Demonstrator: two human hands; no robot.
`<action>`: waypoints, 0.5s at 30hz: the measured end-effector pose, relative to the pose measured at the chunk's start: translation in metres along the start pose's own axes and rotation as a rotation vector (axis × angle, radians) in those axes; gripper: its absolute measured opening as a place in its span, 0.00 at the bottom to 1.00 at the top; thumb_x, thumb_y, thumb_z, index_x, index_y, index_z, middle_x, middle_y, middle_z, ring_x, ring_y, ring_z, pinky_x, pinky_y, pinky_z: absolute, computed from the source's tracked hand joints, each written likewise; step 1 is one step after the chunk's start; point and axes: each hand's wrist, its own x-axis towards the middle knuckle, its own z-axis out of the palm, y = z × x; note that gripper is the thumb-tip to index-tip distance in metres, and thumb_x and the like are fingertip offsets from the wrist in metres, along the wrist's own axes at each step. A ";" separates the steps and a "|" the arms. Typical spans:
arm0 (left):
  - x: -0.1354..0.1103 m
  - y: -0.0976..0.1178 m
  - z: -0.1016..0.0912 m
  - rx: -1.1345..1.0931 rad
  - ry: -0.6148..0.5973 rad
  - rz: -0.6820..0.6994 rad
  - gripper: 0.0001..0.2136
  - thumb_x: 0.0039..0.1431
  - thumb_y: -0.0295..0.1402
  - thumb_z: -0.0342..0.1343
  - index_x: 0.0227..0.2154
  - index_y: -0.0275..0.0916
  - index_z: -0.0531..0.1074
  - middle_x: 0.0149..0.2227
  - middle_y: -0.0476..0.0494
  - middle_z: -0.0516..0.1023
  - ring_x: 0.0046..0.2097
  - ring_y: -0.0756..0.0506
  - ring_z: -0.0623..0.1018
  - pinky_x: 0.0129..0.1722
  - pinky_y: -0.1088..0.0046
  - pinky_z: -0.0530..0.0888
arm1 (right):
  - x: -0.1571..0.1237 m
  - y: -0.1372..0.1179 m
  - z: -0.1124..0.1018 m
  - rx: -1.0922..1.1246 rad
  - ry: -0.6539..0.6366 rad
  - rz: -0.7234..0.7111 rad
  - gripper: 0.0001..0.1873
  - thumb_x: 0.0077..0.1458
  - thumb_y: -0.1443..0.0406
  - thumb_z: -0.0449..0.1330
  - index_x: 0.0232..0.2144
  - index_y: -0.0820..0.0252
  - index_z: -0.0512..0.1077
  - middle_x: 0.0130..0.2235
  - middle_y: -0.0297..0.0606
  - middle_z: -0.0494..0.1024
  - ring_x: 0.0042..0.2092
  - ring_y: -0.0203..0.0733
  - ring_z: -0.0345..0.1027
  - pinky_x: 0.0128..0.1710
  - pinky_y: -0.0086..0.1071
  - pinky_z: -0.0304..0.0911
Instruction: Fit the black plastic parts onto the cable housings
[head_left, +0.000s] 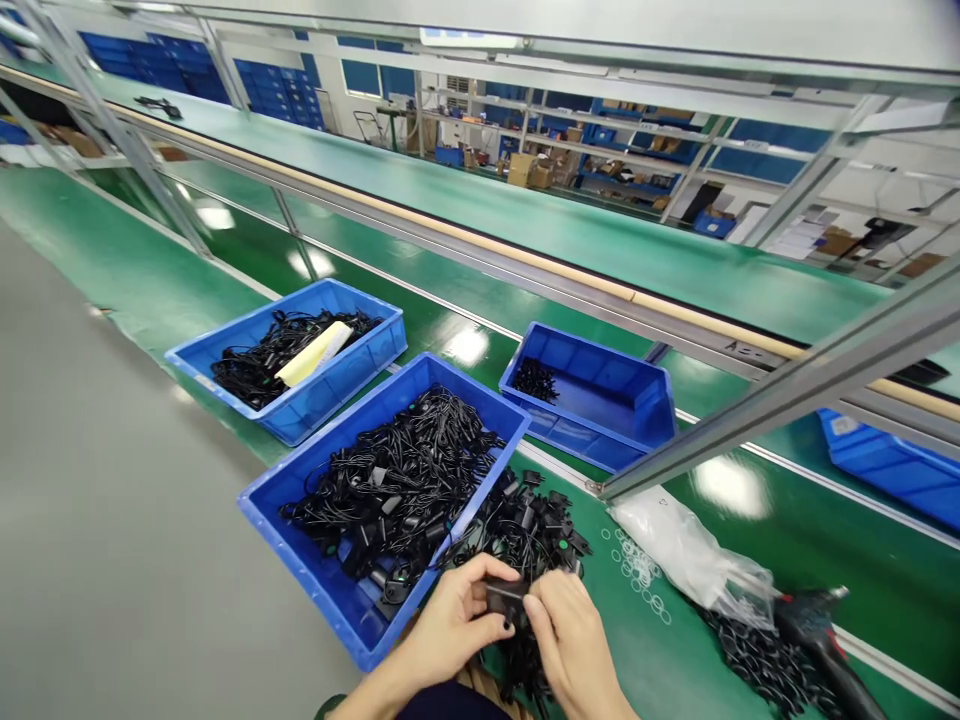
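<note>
Both my hands meet low in the middle of the view over a green bench. My left hand [457, 620] and my right hand [570, 640] are pinched together on one small black part [504, 598] that has a thin cable. Just beyond them lies a loose heap of the same black cabled parts [529, 520]. To the left of the heap stands a blue bin [300, 560] filled with more black cabled parts.
A second blue bin [225, 345] at the left holds black cables and a yellowish strip. A third blue bin [600, 390] is nearly bare. A clear plastic bag [690, 555], small clear rings [637, 575] and black rings [765, 660] lie to the right. Metal frame bars cross above.
</note>
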 end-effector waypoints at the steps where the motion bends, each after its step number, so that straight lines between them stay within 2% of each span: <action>1: -0.002 -0.002 0.003 0.091 0.027 0.030 0.16 0.49 0.24 0.65 0.43 0.38 0.73 0.36 0.47 0.74 0.37 0.48 0.75 0.39 0.73 0.74 | -0.005 0.005 0.004 0.068 -0.013 0.112 0.23 0.68 0.56 0.46 0.22 0.57 0.61 0.24 0.34 0.67 0.28 0.39 0.59 0.32 0.34 0.53; 3: -0.006 -0.006 0.012 0.320 0.095 0.100 0.16 0.49 0.21 0.61 0.42 0.39 0.73 0.39 0.46 0.73 0.39 0.47 0.75 0.38 0.73 0.74 | -0.014 0.013 0.014 0.245 -0.039 0.371 0.29 0.68 0.49 0.44 0.18 0.57 0.59 0.20 0.33 0.66 0.26 0.39 0.60 0.30 0.33 0.54; 4: -0.007 -0.009 0.017 0.433 0.134 0.133 0.17 0.49 0.20 0.60 0.43 0.39 0.73 0.39 0.45 0.72 0.39 0.46 0.75 0.38 0.72 0.74 | -0.019 0.017 0.019 0.349 -0.037 0.473 0.30 0.66 0.46 0.44 0.20 0.56 0.63 0.20 0.33 0.67 0.25 0.39 0.62 0.29 0.33 0.56; 6: -0.008 -0.012 0.026 0.590 0.178 0.193 0.17 0.50 0.21 0.58 0.43 0.40 0.72 0.40 0.45 0.73 0.39 0.46 0.75 0.39 0.71 0.74 | -0.026 0.021 0.027 0.557 0.006 0.562 0.27 0.61 0.40 0.48 0.36 0.55 0.72 0.29 0.35 0.75 0.23 0.38 0.64 0.26 0.33 0.59; 8: -0.004 -0.012 0.027 0.628 0.117 0.230 0.19 0.50 0.21 0.57 0.46 0.40 0.70 0.43 0.43 0.75 0.42 0.45 0.76 0.43 0.69 0.75 | -0.031 0.024 0.032 0.702 0.051 0.575 0.31 0.55 0.40 0.57 0.52 0.52 0.67 0.40 0.40 0.77 0.21 0.36 0.63 0.21 0.32 0.60; 9: -0.001 -0.010 0.021 0.608 0.050 0.235 0.20 0.50 0.20 0.55 0.48 0.40 0.69 0.44 0.42 0.76 0.44 0.44 0.77 0.46 0.68 0.75 | -0.032 0.025 0.033 0.745 0.037 0.584 0.32 0.54 0.41 0.59 0.54 0.52 0.65 0.40 0.41 0.77 0.20 0.34 0.63 0.19 0.31 0.60; 10: 0.004 -0.008 0.011 0.582 -0.011 0.230 0.22 0.49 0.18 0.52 0.49 0.40 0.69 0.45 0.42 0.76 0.45 0.44 0.77 0.47 0.68 0.75 | -0.033 0.027 0.033 0.773 0.020 0.595 0.31 0.55 0.43 0.61 0.52 0.54 0.66 0.37 0.40 0.77 0.20 0.34 0.63 0.19 0.30 0.60; 12: 0.017 -0.004 -0.023 0.604 -0.040 0.183 0.25 0.47 0.17 0.47 0.49 0.39 0.70 0.45 0.42 0.78 0.46 0.45 0.78 0.49 0.68 0.75 | -0.034 0.031 0.032 0.830 0.000 0.617 0.27 0.57 0.44 0.59 0.49 0.57 0.68 0.28 0.34 0.72 0.20 0.33 0.63 0.21 0.28 0.60; 14: 0.036 -0.002 -0.069 0.868 0.130 0.098 0.26 0.45 0.17 0.44 0.47 0.38 0.72 0.46 0.41 0.78 0.49 0.45 0.77 0.54 0.64 0.72 | -0.037 0.036 0.030 0.905 0.002 0.628 0.26 0.59 0.45 0.58 0.48 0.57 0.67 0.25 0.30 0.69 0.20 0.32 0.61 0.21 0.27 0.57; 15: 0.047 -0.003 -0.092 1.044 0.131 0.025 0.27 0.45 0.18 0.45 0.48 0.40 0.73 0.49 0.41 0.77 0.53 0.43 0.76 0.57 0.62 0.70 | -0.038 0.037 0.030 0.942 0.008 0.627 0.25 0.60 0.45 0.58 0.47 0.58 0.67 0.25 0.30 0.69 0.19 0.30 0.60 0.21 0.26 0.56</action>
